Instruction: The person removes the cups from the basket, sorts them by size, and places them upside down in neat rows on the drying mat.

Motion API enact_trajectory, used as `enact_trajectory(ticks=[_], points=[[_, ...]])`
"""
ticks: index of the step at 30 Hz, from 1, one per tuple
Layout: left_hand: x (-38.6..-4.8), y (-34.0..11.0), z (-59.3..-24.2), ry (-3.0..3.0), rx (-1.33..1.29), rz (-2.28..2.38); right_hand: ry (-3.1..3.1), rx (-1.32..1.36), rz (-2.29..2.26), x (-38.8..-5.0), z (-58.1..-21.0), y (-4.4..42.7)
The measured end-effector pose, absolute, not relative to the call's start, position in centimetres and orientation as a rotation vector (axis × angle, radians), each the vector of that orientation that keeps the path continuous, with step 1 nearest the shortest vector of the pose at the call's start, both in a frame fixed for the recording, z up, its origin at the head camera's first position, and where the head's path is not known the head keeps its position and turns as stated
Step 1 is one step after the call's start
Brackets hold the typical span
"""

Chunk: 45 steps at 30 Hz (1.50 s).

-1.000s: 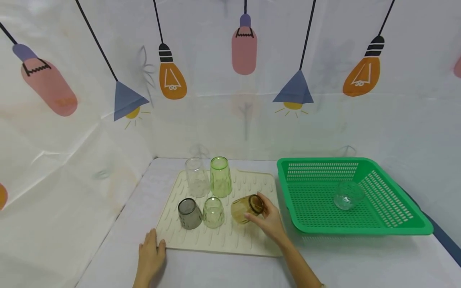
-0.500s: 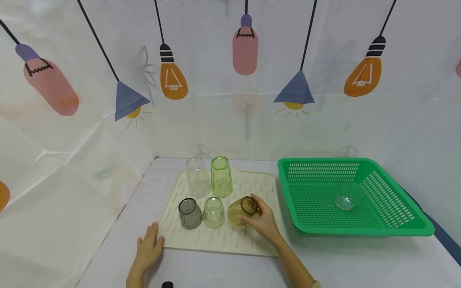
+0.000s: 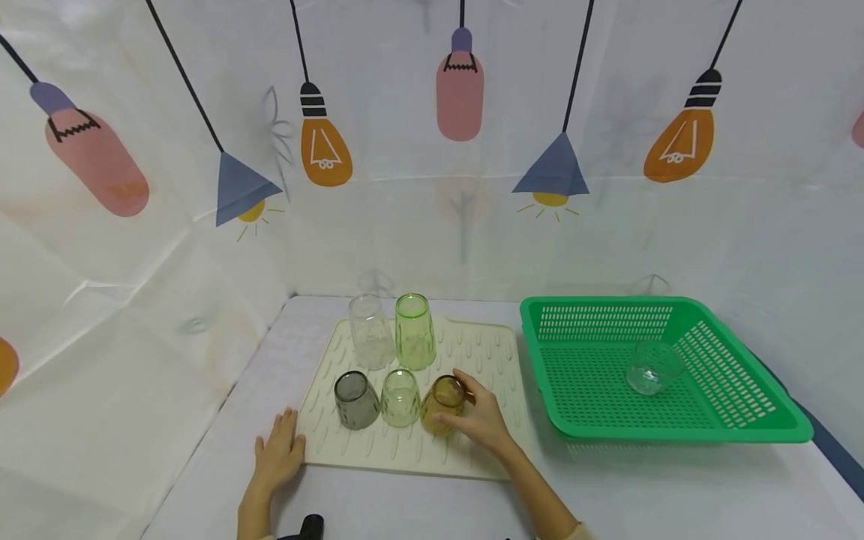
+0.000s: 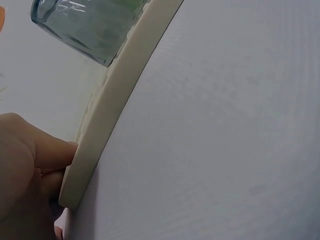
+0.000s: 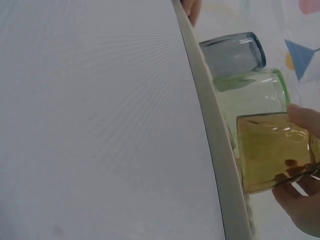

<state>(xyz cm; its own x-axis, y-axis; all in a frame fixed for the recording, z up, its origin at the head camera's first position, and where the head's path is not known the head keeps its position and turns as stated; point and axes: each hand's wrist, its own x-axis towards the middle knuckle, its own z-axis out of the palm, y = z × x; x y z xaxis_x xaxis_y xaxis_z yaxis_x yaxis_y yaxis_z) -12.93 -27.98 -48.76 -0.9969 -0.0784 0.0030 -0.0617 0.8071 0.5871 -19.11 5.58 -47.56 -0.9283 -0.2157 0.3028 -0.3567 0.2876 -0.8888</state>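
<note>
My right hand [image 3: 480,416] grips an amber glass [image 3: 442,405] between thumb and fingers. The glass stands nearly upright at the ribbed cream drying mat [image 3: 472,457], its narrower end up. Close by on its left is a short pale green glass [image 3: 401,399], then a short grey glass [image 3: 356,401]. Behind them stand a tall clear glass [image 3: 371,334] and a tall green glass [image 3: 415,334], also narrower end up. At the mat's front left corner my left hand [image 3: 275,457] lies with extended fingers; in the left wrist view its thumb [image 4: 57,152] touches the mat's edge.
To the right of the mat sits a green plastic basket [image 3: 664,433] with a clear glass [image 3: 651,367] lying in it. A black object [image 3: 312,525] shows at the bottom edge. A white sheet printed with lamps [image 3: 405,232] hangs behind the table.
My right hand has brought the amber glass left and down, turning it from tilted to nearly upright beside the pale green glass. The left hand has shifted slightly along the mat's corner.
</note>
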Motion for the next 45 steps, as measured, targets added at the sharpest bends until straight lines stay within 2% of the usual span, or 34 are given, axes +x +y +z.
enact_trajectory(ticks=[26,33,39,45], points=[[-13.2,-28.1,-48.7,-2.998,0.187,-0.998,-2.614,0.739,1.485,-18.8,-46.8,6.0],[-13.2,-28.1,-48.9,-3.000,0.197,-0.994,-2.622,0.719,1.433,-17.7,-44.7,8.3],[-13.2,-28.1,-48.9,-2.991,0.188,-0.997,-2.405,0.795,1.199,-17.1,-42.0,11.2],[-13.3,-28.0,-48.8,-3.001,0.181,-0.974,-2.181,0.754,1.046,-17.5,-40.3,15.1]])
